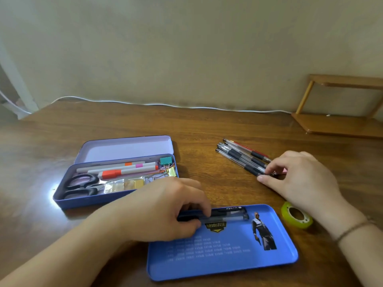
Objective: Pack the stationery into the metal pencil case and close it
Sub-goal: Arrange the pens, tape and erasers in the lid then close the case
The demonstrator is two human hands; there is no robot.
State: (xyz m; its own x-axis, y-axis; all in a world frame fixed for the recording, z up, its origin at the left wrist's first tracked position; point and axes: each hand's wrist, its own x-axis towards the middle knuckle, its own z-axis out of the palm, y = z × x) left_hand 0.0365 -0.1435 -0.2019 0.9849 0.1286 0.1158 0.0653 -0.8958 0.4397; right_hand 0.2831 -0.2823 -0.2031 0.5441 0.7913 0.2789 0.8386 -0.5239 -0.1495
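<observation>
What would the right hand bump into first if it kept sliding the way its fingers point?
The right hand points left and a bit away, with its fingertips already at the bundle of pens on the table. It would probably push those pens first; beyond them the wood looks bare.

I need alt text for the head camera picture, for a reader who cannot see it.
Over a wooden desk, the left hand grips two dark pens lying on a blue tray, while the right hand gathers a bundle of pens. An open pencil case holds scissors, markers and clips.
</observation>
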